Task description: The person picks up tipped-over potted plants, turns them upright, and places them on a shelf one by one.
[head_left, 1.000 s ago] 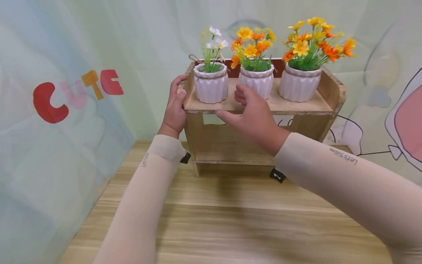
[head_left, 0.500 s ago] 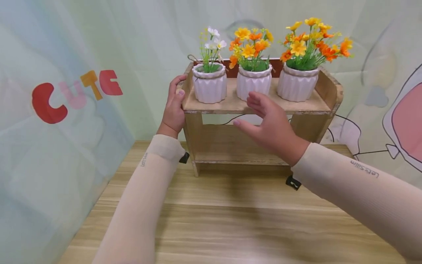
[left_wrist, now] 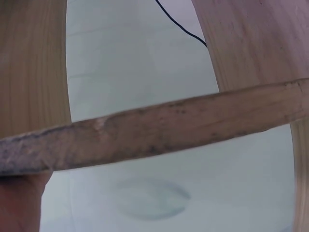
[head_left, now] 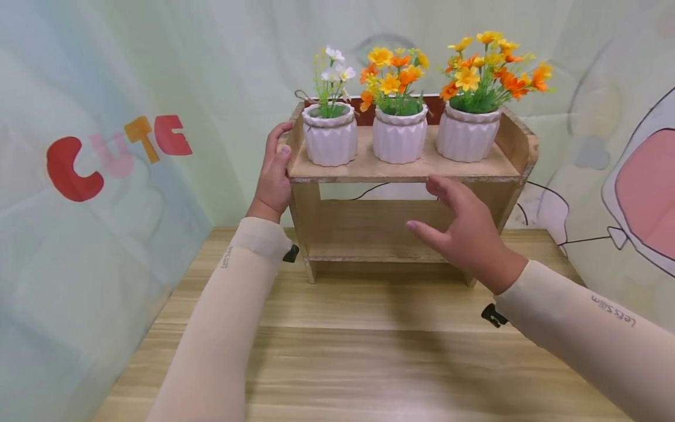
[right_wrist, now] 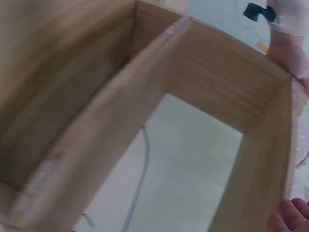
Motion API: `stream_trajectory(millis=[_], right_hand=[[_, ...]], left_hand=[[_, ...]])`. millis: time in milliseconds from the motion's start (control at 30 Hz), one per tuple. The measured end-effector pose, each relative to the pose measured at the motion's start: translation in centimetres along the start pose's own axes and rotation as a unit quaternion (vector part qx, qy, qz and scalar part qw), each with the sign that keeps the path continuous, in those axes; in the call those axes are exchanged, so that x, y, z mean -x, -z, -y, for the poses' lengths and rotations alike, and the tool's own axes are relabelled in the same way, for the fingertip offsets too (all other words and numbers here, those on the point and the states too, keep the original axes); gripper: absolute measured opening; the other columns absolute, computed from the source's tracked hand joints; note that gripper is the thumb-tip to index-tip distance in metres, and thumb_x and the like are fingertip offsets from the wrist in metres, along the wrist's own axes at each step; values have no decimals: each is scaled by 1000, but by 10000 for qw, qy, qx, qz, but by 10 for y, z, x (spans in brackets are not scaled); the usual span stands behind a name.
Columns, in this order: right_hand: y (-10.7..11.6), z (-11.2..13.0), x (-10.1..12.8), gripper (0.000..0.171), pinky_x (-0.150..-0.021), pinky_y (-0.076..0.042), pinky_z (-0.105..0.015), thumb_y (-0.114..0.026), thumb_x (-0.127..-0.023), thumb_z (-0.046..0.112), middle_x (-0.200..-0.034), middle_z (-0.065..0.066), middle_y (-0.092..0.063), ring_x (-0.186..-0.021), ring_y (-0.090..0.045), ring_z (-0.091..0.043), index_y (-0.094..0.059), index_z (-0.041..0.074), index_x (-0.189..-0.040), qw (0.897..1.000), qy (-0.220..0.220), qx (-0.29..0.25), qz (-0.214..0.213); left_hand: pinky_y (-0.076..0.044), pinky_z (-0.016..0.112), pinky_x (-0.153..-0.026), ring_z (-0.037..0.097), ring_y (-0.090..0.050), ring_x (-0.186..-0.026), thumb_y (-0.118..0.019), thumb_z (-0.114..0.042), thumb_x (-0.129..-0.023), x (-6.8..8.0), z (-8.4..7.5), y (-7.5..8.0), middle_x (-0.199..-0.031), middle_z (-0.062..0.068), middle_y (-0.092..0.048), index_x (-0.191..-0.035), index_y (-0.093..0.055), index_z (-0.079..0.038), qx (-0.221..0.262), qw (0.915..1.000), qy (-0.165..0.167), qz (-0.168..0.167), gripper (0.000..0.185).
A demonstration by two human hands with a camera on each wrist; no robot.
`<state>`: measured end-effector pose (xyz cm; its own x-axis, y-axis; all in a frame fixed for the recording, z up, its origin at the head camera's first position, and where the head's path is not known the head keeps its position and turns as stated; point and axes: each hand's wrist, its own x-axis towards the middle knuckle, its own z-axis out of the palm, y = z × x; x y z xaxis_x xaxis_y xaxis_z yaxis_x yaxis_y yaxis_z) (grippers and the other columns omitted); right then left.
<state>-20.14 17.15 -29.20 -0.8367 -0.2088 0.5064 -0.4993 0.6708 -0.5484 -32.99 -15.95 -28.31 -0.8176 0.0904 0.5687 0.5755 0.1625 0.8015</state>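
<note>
A small two-tier wooden shelf (head_left: 401,170) stands at the back of the table. On its top board sit three white ribbed pots: one with white flowers (head_left: 329,140), and a middle pot (head_left: 399,139) and a right pot (head_left: 465,136) with orange and yellow flowers. My left hand (head_left: 274,176) grips the top board's left end, thumb on the front edge. The board's worn edge (left_wrist: 159,135) crosses the left wrist view. My right hand (head_left: 464,234) hovers in front of the shelf's lower opening, fingers relaxed, holding nothing. Its fingertips (right_wrist: 289,217) show by the shelf frame (right_wrist: 145,111).
The wooden table (head_left: 369,351) stretches toward me. A pale printed backdrop hangs close behind and to the left, with the coloured letters CUTE (head_left: 116,155). A cartoon drawing (head_left: 633,193) is on the right of the backdrop. A black cable (head_left: 369,190) runs behind the shelf.
My right hand has drawn back from the middle pot, moving down and to the right, away from the top board. My left hand has kept its hold on the shelf's left end.
</note>
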Motion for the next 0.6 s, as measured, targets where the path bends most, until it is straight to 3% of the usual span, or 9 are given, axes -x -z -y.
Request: stream_trajectory(millis=[267, 467, 600], right_hand=[[-3, -29, 24, 82, -113, -41, -63, -86, -88, 28, -152, -23, -54, -141, -51, -41, -47, -3, -153, 9996, -142, 246, -69], [-3, -40, 35, 87, -112, -38, -66, -86, -88, 31, -152, -28, -51, -141, -48, -47, -44, -6, -154, 9991, -192, 377, -97], [-5, -47, 45, 90, -112, -37, -67, -87, -87, 33, -153, -30, -50, -141, -47, -49, -43, -8, -154, 9982, -207, 559, 6]], left_hand=[[-13, 38, -128, 20, -20, -160, -27, -33, -113, 11, 14, 2, -175, 6, -19, -169, -17, -18, -493, 9987, 5, -135, 59], [-12, 41, -130, 25, -14, -161, -25, -32, -115, 42, 33, 1, -176, 13, -14, -170, -4, -9, -499, 9974, 508, 51, 63], [-14, 48, -129, 25, -14, -161, -27, -31, -114, 71, 51, 1, -177, 8, -10, -170, 2, -15, -544, 9956, 628, 439, 65]])
